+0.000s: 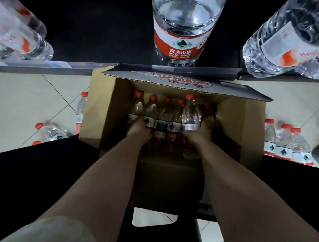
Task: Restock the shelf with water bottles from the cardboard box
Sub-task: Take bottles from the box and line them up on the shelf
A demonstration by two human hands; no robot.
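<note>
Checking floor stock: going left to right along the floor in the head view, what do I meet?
Lying water bottle, upright water bottle, cardboard box, three standing water bottles.

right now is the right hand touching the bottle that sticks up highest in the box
Touching. The head view shows the right hand wrapped round the raised bottle just below its label, inside the cardboard box, with no gap between them.

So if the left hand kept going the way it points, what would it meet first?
The left hand sits against the packed bottles in the cardboard box; it would push into those first, though depth is murky.
</note>
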